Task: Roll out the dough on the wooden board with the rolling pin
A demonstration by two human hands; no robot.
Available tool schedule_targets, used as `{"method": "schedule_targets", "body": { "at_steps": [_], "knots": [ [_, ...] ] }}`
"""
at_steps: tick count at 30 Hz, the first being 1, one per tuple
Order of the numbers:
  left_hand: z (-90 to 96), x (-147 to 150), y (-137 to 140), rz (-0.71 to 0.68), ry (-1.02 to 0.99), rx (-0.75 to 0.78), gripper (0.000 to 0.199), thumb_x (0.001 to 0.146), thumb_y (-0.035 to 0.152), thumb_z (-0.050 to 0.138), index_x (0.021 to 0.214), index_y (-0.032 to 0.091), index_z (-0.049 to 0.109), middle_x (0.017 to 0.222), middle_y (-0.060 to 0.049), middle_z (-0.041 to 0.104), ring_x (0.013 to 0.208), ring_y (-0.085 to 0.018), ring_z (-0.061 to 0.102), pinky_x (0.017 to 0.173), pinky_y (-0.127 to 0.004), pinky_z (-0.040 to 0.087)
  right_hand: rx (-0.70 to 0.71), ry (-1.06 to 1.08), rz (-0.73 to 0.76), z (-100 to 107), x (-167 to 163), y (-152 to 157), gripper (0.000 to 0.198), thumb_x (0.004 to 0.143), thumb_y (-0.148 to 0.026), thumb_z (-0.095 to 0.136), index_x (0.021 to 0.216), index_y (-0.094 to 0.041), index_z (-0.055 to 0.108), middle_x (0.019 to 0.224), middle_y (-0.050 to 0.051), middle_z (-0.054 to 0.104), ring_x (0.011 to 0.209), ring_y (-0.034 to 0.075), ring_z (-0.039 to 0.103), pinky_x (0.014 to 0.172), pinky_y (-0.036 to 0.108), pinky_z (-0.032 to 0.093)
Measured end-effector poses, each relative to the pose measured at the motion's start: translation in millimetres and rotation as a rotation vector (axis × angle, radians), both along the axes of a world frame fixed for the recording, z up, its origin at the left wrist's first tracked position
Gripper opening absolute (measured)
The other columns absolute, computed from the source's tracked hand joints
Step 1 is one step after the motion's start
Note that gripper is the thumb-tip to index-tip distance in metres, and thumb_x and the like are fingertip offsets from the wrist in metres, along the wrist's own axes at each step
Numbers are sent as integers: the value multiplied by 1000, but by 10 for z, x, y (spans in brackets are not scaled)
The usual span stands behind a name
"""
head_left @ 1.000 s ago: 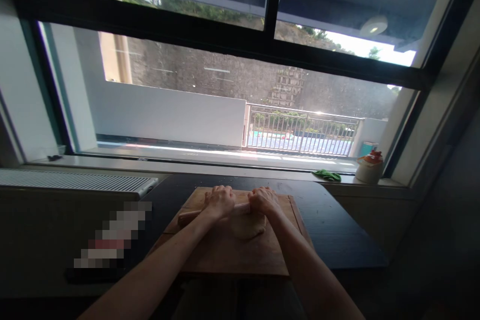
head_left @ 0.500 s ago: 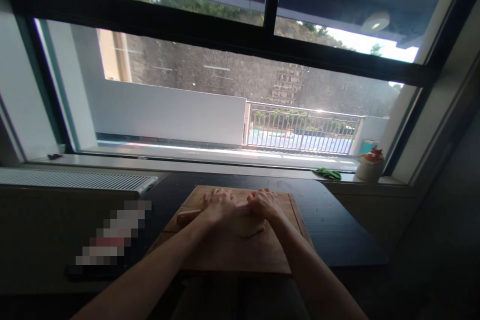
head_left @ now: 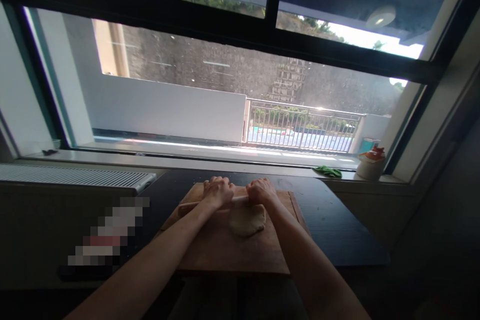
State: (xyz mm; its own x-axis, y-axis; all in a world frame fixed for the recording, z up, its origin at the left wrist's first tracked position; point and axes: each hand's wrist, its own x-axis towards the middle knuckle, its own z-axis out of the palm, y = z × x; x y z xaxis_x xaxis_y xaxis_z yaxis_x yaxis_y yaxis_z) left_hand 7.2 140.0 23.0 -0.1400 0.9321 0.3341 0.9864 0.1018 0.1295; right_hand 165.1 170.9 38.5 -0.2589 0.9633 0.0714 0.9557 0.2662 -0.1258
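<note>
Both grips [head_left: 219,191] round rolling pin [head_left: 240,201]; green cloth [head_left: 328,171] on windowsill [head_left: 112,159].

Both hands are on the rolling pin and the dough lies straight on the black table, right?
Not quite: the head view shows the dough on a wooden board. The left hand and right hand are indeed on the rolling pin.

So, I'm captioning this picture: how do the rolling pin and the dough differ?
The rolling pin is a long, slim rod, while the dough is a broad, flattened piece with a rounded outline. The left hand and right hand are closed over the rolling pin; neither visibly holds the dough. The rolling pin runs crosswise, while most of the visible dough lies on its near side. Both are over the wooden board.
</note>
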Motion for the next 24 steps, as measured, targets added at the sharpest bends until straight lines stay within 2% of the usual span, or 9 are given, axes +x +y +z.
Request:
{"method": "schedule_targets", "body": {
  "at_steps": [4,7,10,12,18,21,24],
  "knots": [
    [7,-72,189,61,-31,-67,39,81,43,40,95,18,66,109,-13,65,108,-31,53,88,-45,40,-5,11,-14,-6,-57,182,41,87,-40,37,103,-19,68,112,13,64,107,27,55,86,38,41],
    [-3,-76,195,39,-52,-138,39,81,44,41,99,18,65,110,-14,64,108,-32,53,87,-46,41,-22,14,-1,-40,-32,176,41,86,-43,38,103,-20,68,110,12,65,104,26,56,85,37,42],
    [-11,-15,36,2,-56,-174,38,85,41,36,99,20,64,108,-12,64,106,-31,54,87,-46,41,-6,23,23,-72,39,-3,43,90,-44,33,102,-21,68,109,11,65,102,25,56,84,37,41],
    [-21,49,-158,-21,-40,-134,37,88,38,33,97,22,64,108,-11,64,106,-29,53,90,-47,38,34,32,40,-92,97,-217,43,91,-42,31,98,-22,68,107,10,65,101,23,56,85,36,40],
    [-80,140,-744,-172,2,-13,38,91,35,30,89,21,66,103,-9,66,104,-25,53,96,-42,32,279,107,46,-229,230,-870,48,95,-41,23,97,-21,66,114,9,61,114,24,46,99,38,29],
    [-51,110,-781,-275,39,-60,38,91,33,30,89,23,66,102,-7,67,101,-25,55,94,-43,35,329,132,66,-264,234,-907,47,95,-43,25,93,-21,67,112,9,61,116,24,44,99,37,28],
    [22,84,-613,-257,74,-147,26,84,30,42,91,24,67,108,-9,65,106,-28,53,92,-45,37,238,75,38,-204,193,-731,46,94,-40,27,91,-20,68,110,11,62,112,25,46,95,39,32]
  ]
}}
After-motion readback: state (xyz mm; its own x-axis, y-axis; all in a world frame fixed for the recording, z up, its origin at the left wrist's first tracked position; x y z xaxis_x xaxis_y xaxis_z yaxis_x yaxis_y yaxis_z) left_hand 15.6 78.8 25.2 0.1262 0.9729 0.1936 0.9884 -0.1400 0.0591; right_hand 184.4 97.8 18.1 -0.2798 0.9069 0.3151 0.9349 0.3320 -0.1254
